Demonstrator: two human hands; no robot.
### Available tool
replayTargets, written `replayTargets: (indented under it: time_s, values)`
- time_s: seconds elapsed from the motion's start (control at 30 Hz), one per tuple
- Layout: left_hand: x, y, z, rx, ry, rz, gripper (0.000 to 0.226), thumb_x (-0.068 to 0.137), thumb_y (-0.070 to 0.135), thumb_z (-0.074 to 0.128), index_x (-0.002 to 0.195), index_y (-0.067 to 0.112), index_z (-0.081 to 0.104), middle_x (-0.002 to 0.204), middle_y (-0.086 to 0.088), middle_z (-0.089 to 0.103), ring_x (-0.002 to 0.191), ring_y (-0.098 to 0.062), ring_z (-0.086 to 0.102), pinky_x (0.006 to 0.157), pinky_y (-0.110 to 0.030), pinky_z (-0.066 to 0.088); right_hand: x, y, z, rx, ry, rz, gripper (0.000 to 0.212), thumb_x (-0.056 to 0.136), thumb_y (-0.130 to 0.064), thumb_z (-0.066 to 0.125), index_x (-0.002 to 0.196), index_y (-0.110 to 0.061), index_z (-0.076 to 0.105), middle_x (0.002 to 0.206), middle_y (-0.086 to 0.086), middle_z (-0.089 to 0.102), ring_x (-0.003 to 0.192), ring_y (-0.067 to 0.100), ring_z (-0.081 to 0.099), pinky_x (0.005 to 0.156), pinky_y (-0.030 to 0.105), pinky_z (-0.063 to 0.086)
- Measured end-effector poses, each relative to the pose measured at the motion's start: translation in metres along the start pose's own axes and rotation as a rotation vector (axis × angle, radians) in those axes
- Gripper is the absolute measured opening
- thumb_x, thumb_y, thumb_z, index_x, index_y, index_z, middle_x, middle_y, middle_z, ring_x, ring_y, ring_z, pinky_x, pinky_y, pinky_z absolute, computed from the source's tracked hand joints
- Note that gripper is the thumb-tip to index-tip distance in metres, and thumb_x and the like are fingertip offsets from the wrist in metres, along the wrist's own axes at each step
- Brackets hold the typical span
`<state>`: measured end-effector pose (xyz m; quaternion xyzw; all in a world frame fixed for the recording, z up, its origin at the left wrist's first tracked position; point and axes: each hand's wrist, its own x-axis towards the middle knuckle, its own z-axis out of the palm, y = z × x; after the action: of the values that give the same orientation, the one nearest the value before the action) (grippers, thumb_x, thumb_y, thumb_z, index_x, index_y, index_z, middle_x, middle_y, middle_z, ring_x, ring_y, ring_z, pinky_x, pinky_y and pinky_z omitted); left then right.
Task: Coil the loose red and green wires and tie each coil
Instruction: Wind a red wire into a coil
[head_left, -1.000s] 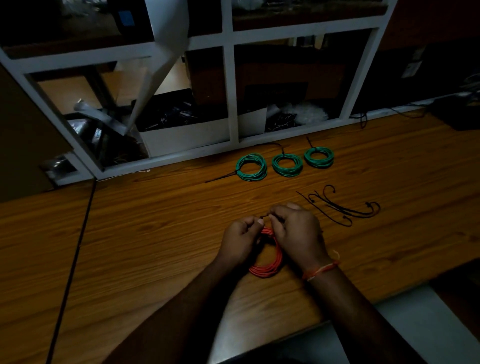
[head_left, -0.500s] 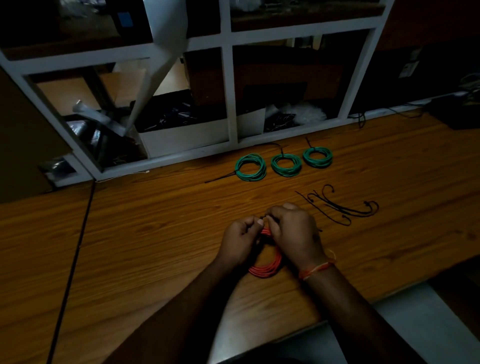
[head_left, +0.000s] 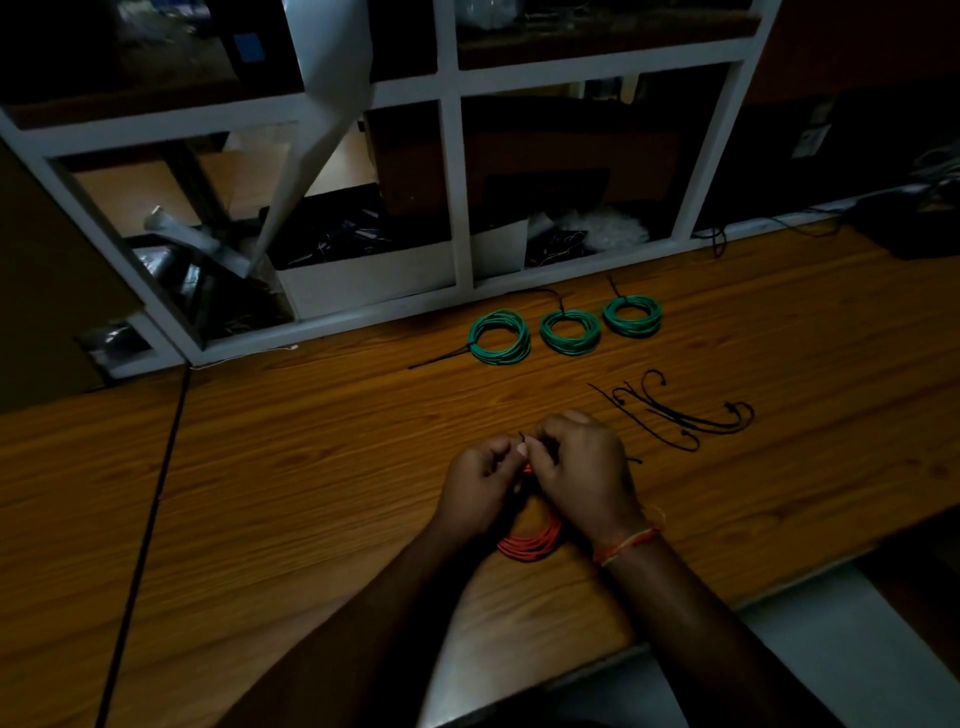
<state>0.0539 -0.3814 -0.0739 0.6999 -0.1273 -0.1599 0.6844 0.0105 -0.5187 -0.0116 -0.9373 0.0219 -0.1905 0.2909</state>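
Note:
A red wire coil (head_left: 532, 543) stands on edge on the wooden table (head_left: 311, 467), its upper half hidden between my hands. My left hand (head_left: 480, 480) and my right hand (head_left: 584, 470) meet at the coil's top, fingers curled, both pinching a thin black tie (head_left: 522, 437) wrapped there; one short tie end sticks out beyond my right hand. Three green wire coils (head_left: 500, 336), (head_left: 570, 332), (head_left: 632, 316) lie flat in a row farther back, each with a black tie on it.
Several loose black ties (head_left: 675, 415) lie right of my hands. A white shelf frame (head_left: 457, 208) with dark cluttered compartments borders the table's far side. A black cable (head_left: 150, 519) runs down the table at the left. The table's near edge passes under my forearms.
My hands stay together at the top of the red coil, with only small finger movement on the tie. The coil has not moved.

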Motion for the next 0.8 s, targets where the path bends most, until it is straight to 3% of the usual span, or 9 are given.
replayTargets:
  time_s: [0.07, 0.13, 0.2, 0.27, 0.4, 0.47, 0.57, 0.7, 0.8]
  values:
    - [-0.001, 0.001, 0.001, -0.002, 0.001, 0.002, 0.045, 0.099, 0.045, 0.059, 0.095, 0.001, 0.065, 0.069, -0.008, 0.055, 0.062, -0.019, 0.047, 0.060, -0.036, 0.033, 0.001, 0.000, 0.000, 0.032, -0.013, 0.032, 0.011, 0.089, -0.025, 0.072, 0.082, -0.017, 0.074, 0.082, -0.001, 0.067, 0.073, 0.015, 0.064, 0.061, 0.031, 0.053]
    - [-0.002, 0.003, 0.003, -0.032, 0.003, -0.010, 0.042, 0.100, 0.042, 0.060, 0.095, 0.000, 0.064, 0.068, -0.011, 0.053, 0.061, -0.020, 0.045, 0.059, -0.037, 0.033, 0.005, 0.001, -0.007, 0.255, -0.012, 0.177, 0.021, 0.093, -0.030, 0.070, 0.074, -0.020, 0.072, 0.068, -0.011, 0.065, 0.065, 0.002, 0.061, 0.057, 0.021, 0.046]
    - [-0.004, 0.004, 0.004, -0.040, 0.011, -0.024, 0.034, 0.101, 0.037, 0.060, 0.090, 0.005, 0.063, 0.063, -0.006, 0.049, 0.060, -0.022, 0.042, 0.060, -0.041, 0.032, 0.014, 0.003, -0.013, 0.416, -0.013, 0.345, 0.026, 0.096, -0.030, 0.068, 0.071, -0.020, 0.070, 0.064, -0.014, 0.064, 0.063, -0.002, 0.058, 0.061, 0.022, 0.046]
    - [-0.004, 0.002, 0.004, -0.046, 0.011, -0.029, 0.027, 0.102, 0.031, 0.059, 0.089, 0.010, 0.066, 0.062, -0.005, 0.049, 0.059, -0.023, 0.043, 0.060, -0.042, 0.033, 0.025, 0.007, -0.013, 0.444, -0.093, 0.484, 0.021, 0.094, -0.025, 0.070, 0.077, -0.013, 0.075, 0.075, 0.000, 0.073, 0.072, 0.009, 0.065, 0.070, 0.030, 0.052]
    - [-0.006, 0.003, 0.003, -0.059, 0.004, 0.002, 0.025, 0.105, 0.024, 0.056, 0.089, 0.006, 0.066, 0.063, -0.007, 0.049, 0.058, -0.020, 0.045, 0.057, -0.033, 0.036, 0.038, 0.010, -0.004, 0.643, -0.246, 0.668, 0.017, 0.084, -0.022, 0.077, 0.078, -0.005, 0.077, 0.082, 0.019, 0.076, 0.071, 0.028, 0.069, 0.070, 0.042, 0.057]
    - [-0.008, 0.005, 0.003, -0.051, -0.003, 0.027, 0.028, 0.103, 0.028, 0.057, 0.089, 0.005, 0.065, 0.062, -0.005, 0.050, 0.056, -0.018, 0.045, 0.055, -0.030, 0.035, 0.039, 0.011, -0.002, 0.704, -0.306, 0.676, 0.019, 0.082, -0.018, 0.078, 0.077, 0.000, 0.074, 0.076, 0.022, 0.073, 0.065, 0.028, 0.067, 0.066, 0.039, 0.053]
    - [-0.009, 0.005, 0.003, -0.073, -0.003, 0.031, 0.029, 0.102, 0.028, 0.057, 0.090, 0.002, 0.065, 0.061, -0.004, 0.050, 0.055, -0.018, 0.045, 0.056, -0.030, 0.035, 0.040, 0.011, 0.000, 0.766, -0.351, 0.662, 0.027, 0.087, -0.003, 0.072, 0.062, -0.009, 0.064, 0.059, 0.007, 0.063, 0.056, 0.020, 0.059, 0.059, 0.030, 0.048]
    - [-0.008, 0.002, 0.003, -0.114, 0.010, -0.009, 0.030, 0.105, 0.023, 0.057, 0.095, -0.004, 0.064, 0.060, -0.001, 0.051, 0.054, -0.017, 0.045, 0.057, -0.032, 0.035, 0.044, 0.007, 0.008, 0.645, -0.277, 0.577, 0.025, 0.097, -0.009, 0.063, 0.072, -0.013, 0.064, 0.076, 0.009, 0.067, 0.076, 0.026, 0.066, 0.076, 0.042, 0.055]
    - [-0.008, 0.002, 0.003, -0.126, 0.003, -0.029, 0.031, 0.102, 0.029, 0.059, 0.098, -0.001, 0.065, 0.058, -0.001, 0.052, 0.054, -0.019, 0.046, 0.058, -0.034, 0.036, 0.049, 0.003, 0.006, 0.485, -0.157, 0.503, 0.020, 0.101, -0.015, 0.058, 0.084, -0.019, 0.067, 0.087, 0.002, 0.069, 0.086, 0.018, 0.065, 0.078, 0.032, 0.052]
